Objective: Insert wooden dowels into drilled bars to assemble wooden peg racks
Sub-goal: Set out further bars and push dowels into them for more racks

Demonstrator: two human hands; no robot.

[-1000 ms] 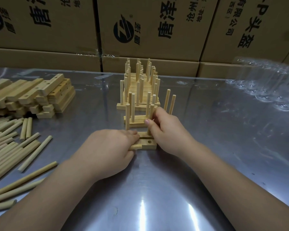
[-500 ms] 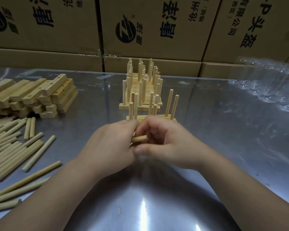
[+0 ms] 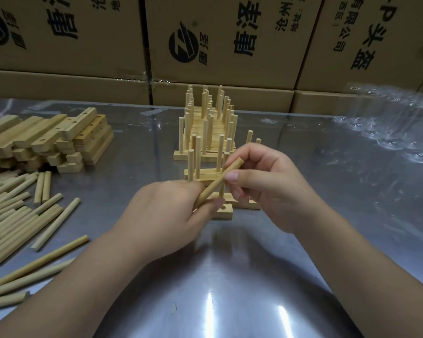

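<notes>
A drilled wooden bar (image 3: 224, 212) lies flat on the metal table (image 3: 230, 289) in front of me, an open hole showing near its right end. One thin dowel stands upright in it behind my fingers. My right hand (image 3: 266, 184) pinches a loose dowel (image 3: 219, 182) that slants from upper right down to lower left. My left hand (image 3: 166, 211) grips the dowel's lower end, fingertips just above the bar. Behind them stands a row of assembled peg racks (image 3: 205, 132), the nearest partly hidden by my right hand.
A stack of drilled bars (image 3: 49, 140) sits at the left. Loose dowels (image 3: 15, 211) are spread along the left edge. Clear plastic wrap (image 3: 388, 123) lies at the right. Cardboard boxes (image 3: 217, 40) wall off the back of the table.
The dowel was held level between both hands; now it is tilted, its upper end raised to the right. My right hand has lifted and moved right, uncovering the bar.
</notes>
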